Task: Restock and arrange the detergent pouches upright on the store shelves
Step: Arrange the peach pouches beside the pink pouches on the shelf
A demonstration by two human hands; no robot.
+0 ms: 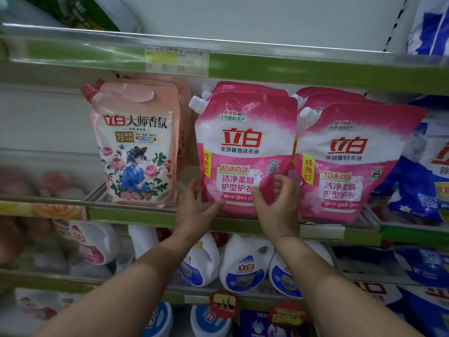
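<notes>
Left hand (194, 205) and right hand (274, 203), fingers spread, loosely cradle the soft, heavy-looking pink pouch (245, 152) at its lower corners, the firmest hold.

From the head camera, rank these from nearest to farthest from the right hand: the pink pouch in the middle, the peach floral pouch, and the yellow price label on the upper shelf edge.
1. Middle pink pouch: the right hand is on its lower front.
2. Peach floral pouch: on the same shelf, to the left.
3. Yellow price label: on the shelf edge above, up and left.
</notes>
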